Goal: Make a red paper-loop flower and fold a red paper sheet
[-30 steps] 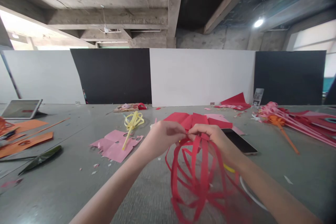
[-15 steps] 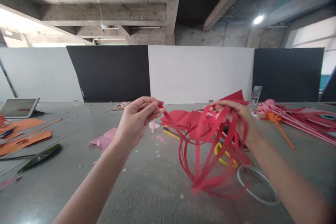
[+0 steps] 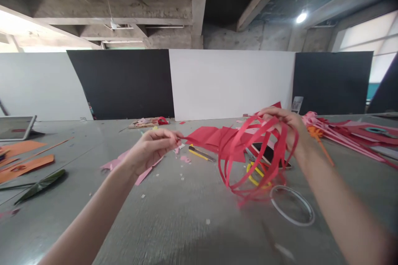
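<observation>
A looped bundle of red paper strips hangs over the grey table, gathered at its top in my right hand, whose fingers are closed round it. My left hand pinches the end of one red strip, its fingertips closed, to the left of the bundle. Behind the strips lie red paper sheets and a yellow cutter. Yellow-handled scissors and a dark phone show partly through the loops. A clear ring, perhaps a roll of tape, lies below my right wrist.
On the left are a tablet, orange paper and a green leaf. Pink paper lies behind my left forearm. Pink strips and an orange piece are at the right. Partition boards stand behind the table.
My left hand has moved left and slightly down with the strip end, away from my right hand. The loops have swung up a little. The view has shifted slightly.
</observation>
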Demonstrator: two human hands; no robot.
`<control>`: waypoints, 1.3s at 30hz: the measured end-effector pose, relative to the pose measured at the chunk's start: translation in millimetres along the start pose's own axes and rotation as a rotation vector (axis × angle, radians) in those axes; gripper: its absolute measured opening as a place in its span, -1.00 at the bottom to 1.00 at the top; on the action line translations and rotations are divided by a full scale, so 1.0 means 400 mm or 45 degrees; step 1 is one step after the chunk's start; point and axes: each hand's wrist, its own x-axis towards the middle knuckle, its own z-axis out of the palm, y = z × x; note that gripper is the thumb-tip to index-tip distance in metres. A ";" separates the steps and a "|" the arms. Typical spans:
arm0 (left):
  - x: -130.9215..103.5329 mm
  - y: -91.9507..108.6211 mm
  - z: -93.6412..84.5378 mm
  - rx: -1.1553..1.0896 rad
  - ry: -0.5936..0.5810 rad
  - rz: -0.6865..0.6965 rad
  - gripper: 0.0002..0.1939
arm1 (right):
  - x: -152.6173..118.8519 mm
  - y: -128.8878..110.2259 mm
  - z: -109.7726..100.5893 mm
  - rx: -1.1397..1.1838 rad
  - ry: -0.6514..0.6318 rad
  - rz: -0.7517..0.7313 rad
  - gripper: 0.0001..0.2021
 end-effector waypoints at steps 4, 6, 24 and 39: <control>-0.039 -0.110 -0.002 0.073 -0.060 -0.225 -0.95 | -0.004 -0.003 0.028 0.007 -0.208 -0.044 -0.91; -0.069 -0.156 -0.002 0.102 -0.082 -0.305 -0.95 | -0.005 -0.003 0.042 0.008 -0.264 -0.057 -0.91; -0.200 -0.255 0.099 -0.205 -0.372 -0.873 -0.73 | -0.014 -0.040 0.059 -0.060 -0.336 -0.039 -0.92; -0.172 -0.276 0.196 -0.309 -0.607 -1.001 -0.71 | -0.010 -0.017 0.064 -0.069 -0.327 -0.092 -0.88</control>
